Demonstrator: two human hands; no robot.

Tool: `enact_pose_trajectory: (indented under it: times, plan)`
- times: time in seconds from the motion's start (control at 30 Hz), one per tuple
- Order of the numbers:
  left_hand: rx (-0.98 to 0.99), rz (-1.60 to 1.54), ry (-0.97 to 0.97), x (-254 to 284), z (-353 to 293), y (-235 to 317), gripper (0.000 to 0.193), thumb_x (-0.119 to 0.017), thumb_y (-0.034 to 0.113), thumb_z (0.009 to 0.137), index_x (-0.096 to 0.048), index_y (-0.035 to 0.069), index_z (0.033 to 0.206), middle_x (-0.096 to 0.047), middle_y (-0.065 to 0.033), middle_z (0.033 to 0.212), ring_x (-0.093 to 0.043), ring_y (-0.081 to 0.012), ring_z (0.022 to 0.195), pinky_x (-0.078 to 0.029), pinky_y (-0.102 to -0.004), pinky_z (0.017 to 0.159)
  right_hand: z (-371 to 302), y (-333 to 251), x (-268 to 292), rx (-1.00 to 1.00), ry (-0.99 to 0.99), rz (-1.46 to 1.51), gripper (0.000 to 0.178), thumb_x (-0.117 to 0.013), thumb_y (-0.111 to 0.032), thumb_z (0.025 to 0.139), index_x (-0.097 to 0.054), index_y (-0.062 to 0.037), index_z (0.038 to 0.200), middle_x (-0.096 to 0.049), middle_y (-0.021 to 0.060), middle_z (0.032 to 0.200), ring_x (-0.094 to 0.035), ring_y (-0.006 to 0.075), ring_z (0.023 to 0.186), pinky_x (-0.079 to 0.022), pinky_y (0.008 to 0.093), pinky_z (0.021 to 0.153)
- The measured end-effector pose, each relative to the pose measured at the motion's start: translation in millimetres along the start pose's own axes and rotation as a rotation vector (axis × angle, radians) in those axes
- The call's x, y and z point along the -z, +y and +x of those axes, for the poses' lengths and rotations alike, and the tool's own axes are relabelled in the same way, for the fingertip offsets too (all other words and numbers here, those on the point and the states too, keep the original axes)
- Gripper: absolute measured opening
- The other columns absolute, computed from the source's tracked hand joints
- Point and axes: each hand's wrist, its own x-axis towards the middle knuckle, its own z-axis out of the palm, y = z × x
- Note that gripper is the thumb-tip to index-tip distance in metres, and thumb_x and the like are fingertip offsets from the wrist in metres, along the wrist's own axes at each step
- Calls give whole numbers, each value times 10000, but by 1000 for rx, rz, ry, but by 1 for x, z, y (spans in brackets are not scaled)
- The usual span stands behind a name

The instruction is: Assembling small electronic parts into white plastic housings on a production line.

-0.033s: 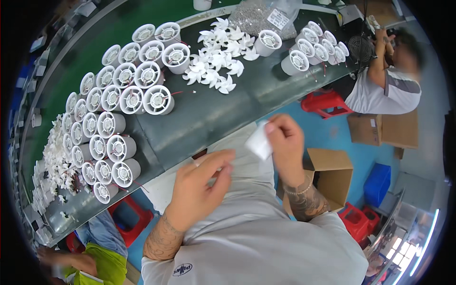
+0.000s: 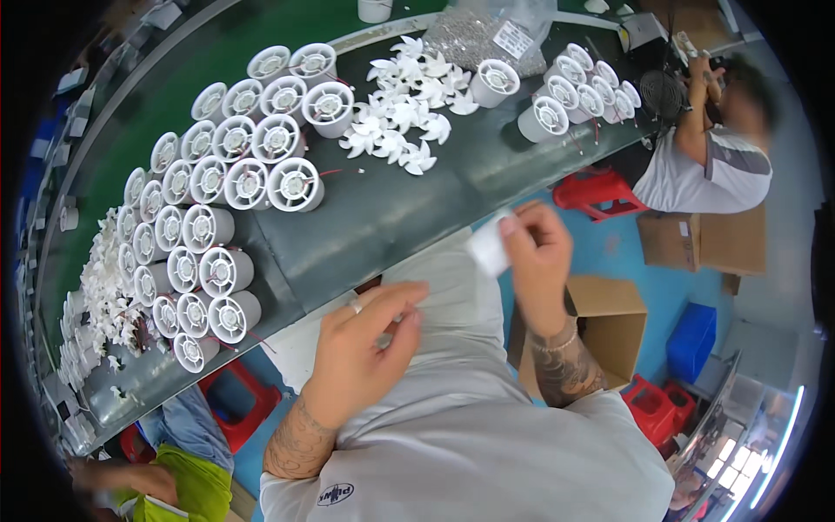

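In front of my lap, my right hand (image 2: 539, 257) grips a small white piece (image 2: 490, 250) between thumb and fingers. The piece is blurred, so its kind is unclear. My left hand (image 2: 365, 348), with a ring on one finger, is held in the air to the left of it. Its fingers are loosely bent with the thumb apart, and nothing shows in them. Beyond my hands, rows of white round fan housings (image 2: 296, 184) with thin red wires stand on the dark green bench (image 2: 348, 235). White fan blades (image 2: 396, 117) lie in a heap to their right.
More housings (image 2: 544, 119) stand at the bench's right end, near a clear bag of small metal parts (image 2: 465, 39). White blades (image 2: 104, 296) are piled far left. To my right are an open cardboard box (image 2: 609, 300), a blue bin (image 2: 691, 339) and a seated person (image 2: 704, 165).
My right hand has shifted slightly right and up with the white piece. The left hand has barely moved, and the view has swung a little.
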Motion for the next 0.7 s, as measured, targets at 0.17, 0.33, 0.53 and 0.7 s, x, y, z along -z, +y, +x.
enact_pose_trajectory:
  times: [0.17,0.33,0.53,0.7]
  plan:
    - [153,-67,171,19,-35,1,266,-633,-60,776,-675,9,1030,-683,-130,946,-646,-144,719,-552,-238,621,54,29,15,684,95,-697,266,-774,-18,729,-562,-22,889,-579,107,1038,-583,249,957,-479,337,786]
    - [-112,64,409,54,-76,-6,209,-632,-65,769,-666,-25,971,-679,-127,863,-617,-143,670,-497,-260,548,95,28,38,849,-21,-1176,392,-721,-99,790,-616,-55,1165,-513,203,1301,-431,421,1240,-331,498,1047]
    - [110,365,1471,137,-150,-65,78,-561,-38,848,-620,-17,894,-645,-84,857,-547,-113,680,-435,-223,605,91,5,2,854,153,-1083,355,-610,-81,851,-605,-60,1205,-472,177,1364,-367,380,1315,-289,490,1074]
    - [304,733,1329,239,-202,-148,281,-579,43,868,-602,-9,1143,-612,-149,1116,-590,-244,992,-474,-321,831,104,-52,-93,853,-216,-793,334,-576,-68,884,-585,-25,1215,-508,167,1343,-450,325,1279,-312,387,1079]
